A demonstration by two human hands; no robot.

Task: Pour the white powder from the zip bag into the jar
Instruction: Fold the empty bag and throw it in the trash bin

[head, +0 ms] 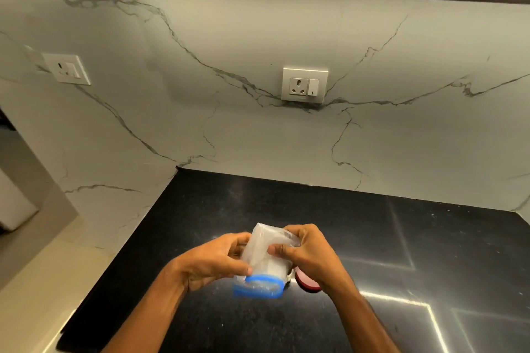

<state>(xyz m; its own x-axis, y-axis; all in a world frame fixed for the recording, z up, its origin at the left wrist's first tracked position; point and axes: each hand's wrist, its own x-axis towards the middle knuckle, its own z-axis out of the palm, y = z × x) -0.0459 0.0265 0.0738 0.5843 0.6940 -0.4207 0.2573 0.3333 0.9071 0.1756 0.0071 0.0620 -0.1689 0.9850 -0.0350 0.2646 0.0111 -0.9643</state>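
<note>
Zip bag: held up over the black countertop, blue zip end lowest and gaping toward the camera.
Left hand: fingers curled, pinching the bag's left side.
Right hand: thumb and fingers pinching the bag's upper right.
Dark red lid: on the countertop, partly behind the right wrist.
Jar: cannot tell, hidden.

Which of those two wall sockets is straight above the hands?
The socket right of centre on the marbled wall, above the zip bag. The other socket sits far off to the left, near the wall's edge.
</note>
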